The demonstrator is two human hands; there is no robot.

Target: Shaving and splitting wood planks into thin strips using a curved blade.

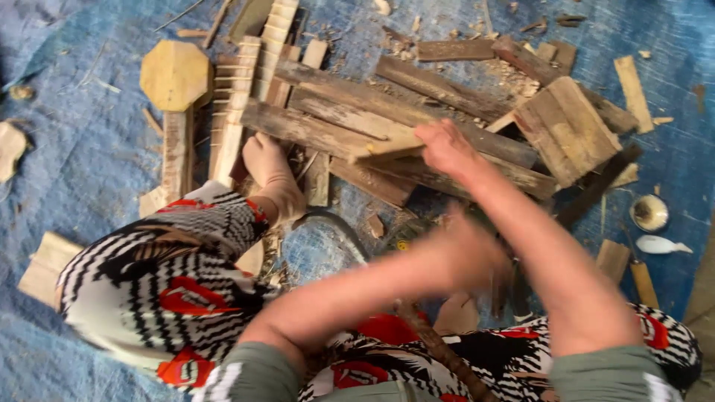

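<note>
My right hand (445, 147) reaches forward onto a heap of weathered wooden planks (335, 112) and grips the end of a pale wood strip (387, 146) lying across them. My left hand (465, 253) crosses in front of my lap and is motion-blurred. Dark shapes show just under it, and I cannot tell if it holds anything. A brown wooden stick (439, 350) lies across my patterned garment (171, 275). My bare foot (272, 175) rests against the planks at the left.
The planks lie on a blue tarp (82, 156) strewn with chips. An octagonal wooden piece (175, 74) is at the upper left, a stack of short boards (570, 126) at the right. A round pale object (649, 212) and a white oblong one (659, 244) lie far right.
</note>
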